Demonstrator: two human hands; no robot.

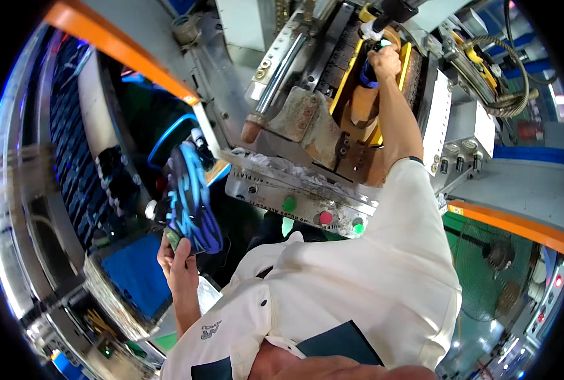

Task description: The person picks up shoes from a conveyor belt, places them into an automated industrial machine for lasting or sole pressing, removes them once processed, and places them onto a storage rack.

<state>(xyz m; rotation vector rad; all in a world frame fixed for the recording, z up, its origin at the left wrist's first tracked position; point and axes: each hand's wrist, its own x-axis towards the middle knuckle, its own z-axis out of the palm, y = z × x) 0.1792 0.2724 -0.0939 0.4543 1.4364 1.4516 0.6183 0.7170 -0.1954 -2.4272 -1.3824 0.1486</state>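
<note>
My left hand is closed round one end of a shoe, dark blue and purple with bright light-blue streaks. The thumb presses near a small greenish part at that end, and the shoe points away from me. Far ahead, my right arm stretches into a machine. There my right hand is closed, fingers bent, at a dark blue piece between two yellow side bars. Just nearer than this piece sits a brown block. The hand hides much of the dark blue piece.
A control panel with green and red buttons fronts the machine. Left of the shoe stand a conveyor and a blue-topped stand. Orange frame bars run along both sides. A caged fan is at the right.
</note>
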